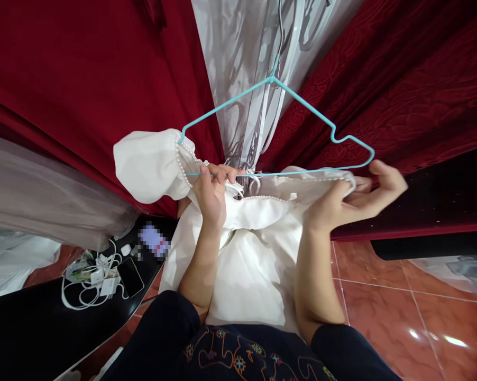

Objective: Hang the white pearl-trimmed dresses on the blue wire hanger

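Observation:
A white dress [254,275] with pearl-like beading along its neckline hangs in front of me. Its puffed sleeve [147,166] is over the left end of a light-blue clothes hanger [230,101]. My left hand [212,193] grips the beaded neckline by the hanger's lower bar, its fingers bent over the edge. At the other shoulder, my right hand [355,198] has the beaded edge looped around its fingers, just below the hanger's right end. That end of the hanger is bare. Cloth hides part of the right fingers.
Dark red curtains [103,69] flank a sheer grey-white drape [230,58] behind the hanger. To the left, a black table [32,312] bears a phone [130,278], tangled white cables [88,304] and a blurred purple item [154,239]. Reddish floor tiles [381,296] show at right.

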A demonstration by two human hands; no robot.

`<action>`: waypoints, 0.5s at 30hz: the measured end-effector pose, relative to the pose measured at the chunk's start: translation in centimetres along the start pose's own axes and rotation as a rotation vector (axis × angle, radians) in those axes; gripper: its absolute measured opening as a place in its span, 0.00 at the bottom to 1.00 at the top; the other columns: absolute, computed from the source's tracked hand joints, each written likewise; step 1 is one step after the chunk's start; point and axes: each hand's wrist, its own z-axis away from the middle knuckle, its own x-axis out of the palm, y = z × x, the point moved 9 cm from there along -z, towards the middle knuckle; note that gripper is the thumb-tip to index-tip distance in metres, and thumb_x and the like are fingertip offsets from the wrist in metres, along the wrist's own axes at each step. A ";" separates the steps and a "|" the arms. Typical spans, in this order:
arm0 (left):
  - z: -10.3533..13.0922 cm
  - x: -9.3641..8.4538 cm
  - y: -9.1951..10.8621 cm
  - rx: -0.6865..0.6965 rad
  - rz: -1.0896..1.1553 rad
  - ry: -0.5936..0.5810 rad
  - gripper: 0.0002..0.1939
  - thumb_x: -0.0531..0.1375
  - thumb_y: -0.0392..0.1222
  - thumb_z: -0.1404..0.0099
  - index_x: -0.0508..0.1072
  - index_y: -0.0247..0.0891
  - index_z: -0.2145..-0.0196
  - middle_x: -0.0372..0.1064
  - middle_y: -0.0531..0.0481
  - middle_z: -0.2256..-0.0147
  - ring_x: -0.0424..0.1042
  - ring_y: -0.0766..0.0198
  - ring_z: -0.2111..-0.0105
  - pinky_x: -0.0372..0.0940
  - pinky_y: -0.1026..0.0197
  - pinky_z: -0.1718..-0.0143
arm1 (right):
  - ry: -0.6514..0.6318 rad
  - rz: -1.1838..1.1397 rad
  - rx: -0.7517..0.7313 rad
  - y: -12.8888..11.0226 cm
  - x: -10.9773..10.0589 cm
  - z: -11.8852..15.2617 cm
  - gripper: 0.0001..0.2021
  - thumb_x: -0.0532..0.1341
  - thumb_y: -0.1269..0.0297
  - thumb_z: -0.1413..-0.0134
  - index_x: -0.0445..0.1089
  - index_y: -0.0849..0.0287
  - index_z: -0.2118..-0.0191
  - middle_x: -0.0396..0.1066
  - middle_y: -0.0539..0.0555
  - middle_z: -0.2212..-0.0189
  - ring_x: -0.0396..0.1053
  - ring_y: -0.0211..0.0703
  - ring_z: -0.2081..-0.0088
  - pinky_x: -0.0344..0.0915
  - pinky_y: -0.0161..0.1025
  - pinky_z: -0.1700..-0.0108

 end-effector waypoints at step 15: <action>-0.1 -0.4 0.6 0.004 0.002 0.008 0.33 0.57 0.71 0.25 0.57 0.43 0.76 0.54 0.54 0.77 0.62 0.62 0.73 0.78 0.49 0.54 | -0.208 0.157 0.386 8.6 0.3 -8.8 0.23 0.57 0.93 0.63 0.67 0.56 0.66 0.67 0.46 0.67 0.66 0.33 0.66 0.62 0.38 0.63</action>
